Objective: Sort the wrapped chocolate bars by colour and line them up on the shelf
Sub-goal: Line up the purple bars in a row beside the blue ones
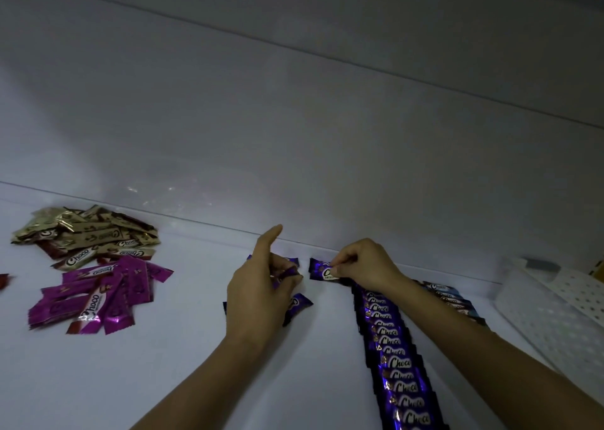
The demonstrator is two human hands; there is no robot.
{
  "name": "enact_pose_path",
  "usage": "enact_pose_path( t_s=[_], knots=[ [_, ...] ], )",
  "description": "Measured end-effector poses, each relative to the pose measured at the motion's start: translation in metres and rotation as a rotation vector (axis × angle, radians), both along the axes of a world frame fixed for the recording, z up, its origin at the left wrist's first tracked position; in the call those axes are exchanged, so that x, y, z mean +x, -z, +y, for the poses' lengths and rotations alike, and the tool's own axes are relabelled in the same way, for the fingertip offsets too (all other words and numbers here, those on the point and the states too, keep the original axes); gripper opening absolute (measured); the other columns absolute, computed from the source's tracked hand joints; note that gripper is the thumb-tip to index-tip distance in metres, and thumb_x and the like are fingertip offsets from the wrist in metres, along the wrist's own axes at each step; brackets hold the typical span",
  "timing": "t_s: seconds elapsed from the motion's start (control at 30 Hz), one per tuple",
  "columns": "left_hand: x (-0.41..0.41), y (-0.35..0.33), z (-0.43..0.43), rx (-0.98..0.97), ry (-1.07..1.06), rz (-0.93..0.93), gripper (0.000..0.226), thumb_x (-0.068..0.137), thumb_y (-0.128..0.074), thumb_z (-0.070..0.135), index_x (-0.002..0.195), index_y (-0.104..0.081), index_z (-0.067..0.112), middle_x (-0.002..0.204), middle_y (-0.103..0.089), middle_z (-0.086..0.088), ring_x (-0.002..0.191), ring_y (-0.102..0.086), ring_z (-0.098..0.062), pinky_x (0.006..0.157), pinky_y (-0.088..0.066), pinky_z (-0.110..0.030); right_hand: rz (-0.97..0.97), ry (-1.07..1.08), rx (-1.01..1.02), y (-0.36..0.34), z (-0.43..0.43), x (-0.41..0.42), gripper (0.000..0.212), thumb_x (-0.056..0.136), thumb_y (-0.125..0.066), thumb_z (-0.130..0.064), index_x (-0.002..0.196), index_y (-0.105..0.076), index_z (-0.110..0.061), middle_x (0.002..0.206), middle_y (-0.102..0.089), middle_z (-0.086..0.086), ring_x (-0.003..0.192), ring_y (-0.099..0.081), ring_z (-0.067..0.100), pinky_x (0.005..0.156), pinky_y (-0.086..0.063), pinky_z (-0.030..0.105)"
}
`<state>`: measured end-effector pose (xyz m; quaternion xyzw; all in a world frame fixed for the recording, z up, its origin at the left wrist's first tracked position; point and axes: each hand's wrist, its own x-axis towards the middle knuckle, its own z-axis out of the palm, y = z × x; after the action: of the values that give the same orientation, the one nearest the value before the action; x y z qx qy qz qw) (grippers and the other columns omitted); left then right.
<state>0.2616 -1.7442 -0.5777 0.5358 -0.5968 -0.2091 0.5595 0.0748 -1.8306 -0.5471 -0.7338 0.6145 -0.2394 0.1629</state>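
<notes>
Both forearms reach forward over the white shelf toward its back edge. The left hand is turned side-on with the thumb raised, and its curled fingers pinch a dark purple bar just above the surface. More loose purple bars lie under and beside that hand, partly hidden by it. The right hand is knuckles-up, fingers bent down, gripping the near end of another purple bar that lies flat at the far end of a long row of purple bars. That row runs from the shelf's back edge toward the camera, the wrappers overlapping one another. Just to its right, partly covered by the right forearm, runs a row of blue bars.

At far left, a loose heap of gold bars sits near the back edge, with a heap of magenta bars in front of it, touching it. A white perforated basket stands at the right end. The shelf's back wall is plain and pale, and the light is dim.
</notes>
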Motion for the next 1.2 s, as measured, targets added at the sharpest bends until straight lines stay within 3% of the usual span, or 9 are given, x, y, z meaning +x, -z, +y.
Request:
enact_pose_path(
  t_s=[0.07,0.17,0.37,0.63,0.77,0.87,0.97,1.07,1.2],
  knots=[
    [0.001,-0.001,0.001,0.005,-0.031,-0.021,0.055,0.08,-0.076,0.016,0.126,-0.054,0.037,0.083,-0.063,0.023,0.078,-0.059,-0.005,0.068,-0.043,-0.015,0.018,0.003,-0.015,0.002,-0.002,0.002,0.012,0.078,-0.075,-0.014,0.089,-0.076,-0.014,0.087,-0.07,0.0,0.082,-0.064,0.013,0.076,-0.05,0.024],
    [0.001,-0.001,0.0,0.002,-0.008,0.039,0.042,0.08,-0.076,0.016,0.115,-0.061,0.033,0.084,-0.064,0.022,0.073,-0.059,0.001,0.063,-0.042,-0.007,0.054,0.003,-0.06,0.007,-0.004,0.004,0.012,0.079,-0.074,-0.015,0.091,-0.075,-0.016,0.083,-0.063,-0.007,0.077,-0.058,0.008,0.072,-0.046,0.021],
    [-0.003,0.0,0.001,-0.019,0.044,-0.021,0.041,0.083,-0.072,0.016,0.118,-0.058,0.031,0.084,-0.057,0.029,0.077,-0.057,0.01,0.069,-0.041,-0.004,0.132,0.006,-0.083,0.013,-0.006,0.001,0.022,0.08,-0.074,-0.026,0.1,-0.073,-0.019,0.082,-0.058,-0.01,0.076,-0.056,0.007,0.07,-0.044,0.023],
    [-0.001,0.003,-0.001,-0.022,0.027,-0.003,0.038,0.084,-0.071,0.013,0.118,-0.06,0.029,0.089,-0.062,0.017,0.076,-0.058,0.002,0.066,-0.042,-0.006,0.193,-0.046,-0.085,0.009,-0.008,-0.003,0.024,0.079,-0.075,-0.029,0.101,-0.073,-0.018,0.095,-0.064,-0.004,0.084,-0.059,0.01,0.08,-0.049,0.029],
    [-0.002,0.002,-0.002,-0.035,0.021,0.063,0.031,0.087,-0.068,0.012,0.11,-0.06,0.031,0.088,-0.064,0.017,0.077,-0.062,0.002,0.067,-0.044,-0.006,0.242,-0.058,-0.16,0.008,-0.004,-0.002,0.022,0.082,-0.072,-0.029,0.101,-0.072,-0.017,0.089,-0.056,-0.006,0.088,-0.06,0.014,0.08,-0.046,0.026],
    [-0.002,0.002,-0.003,-0.035,0.052,0.198,0.024,0.093,-0.058,0.005,0.107,-0.061,0.025,0.087,-0.067,0.014,0.072,-0.064,0.012,0.062,-0.044,-0.002,-0.006,-0.125,-0.194,0.002,0.009,0.005,0.025,0.091,-0.059,-0.035,0.092,-0.072,-0.015,0.088,-0.064,0.0,0.086,-0.062,0.014,0.08,-0.049,0.029],
    [-0.001,0.003,-0.005,-0.006,0.084,0.311,0.018,0.095,-0.053,0.002,0.102,-0.066,0.012,0.086,-0.071,0.008,0.07,-0.067,0.005,0.062,-0.048,-0.006,-0.31,-0.3,0.023,-0.011,0.028,0.018,0.037,0.089,-0.05,-0.051,0.092,-0.072,-0.022,0.085,-0.071,-0.008,0.084,-0.065,0.003,0.079,-0.052,0.022],
    [0.0,0.002,-0.005,0.016,0.087,0.301,0.018,0.096,-0.052,0.004,0.102,-0.066,0.011,0.085,-0.072,0.006,0.071,-0.068,0.001,0.065,-0.052,-0.012,-0.261,-0.402,0.025,-0.015,0.036,0.029,0.007,0.086,-0.068,-0.026,0.092,-0.072,-0.026,0.089,-0.072,-0.007,0.087,-0.067,0.008,0.082,-0.053,0.025],
    [-0.001,0.002,-0.003,0.018,0.019,0.1,0.022,0.099,-0.048,0.019,0.12,-0.051,0.026,0.081,-0.065,0.019,0.073,-0.064,-0.002,0.067,-0.053,-0.027,-0.201,-0.324,-0.096,-0.019,0.032,0.028,0.012,0.081,-0.073,-0.017,0.093,-0.074,-0.015,0.083,-0.068,-0.009,0.075,-0.062,-0.001,0.068,-0.048,0.012]
  ],
)
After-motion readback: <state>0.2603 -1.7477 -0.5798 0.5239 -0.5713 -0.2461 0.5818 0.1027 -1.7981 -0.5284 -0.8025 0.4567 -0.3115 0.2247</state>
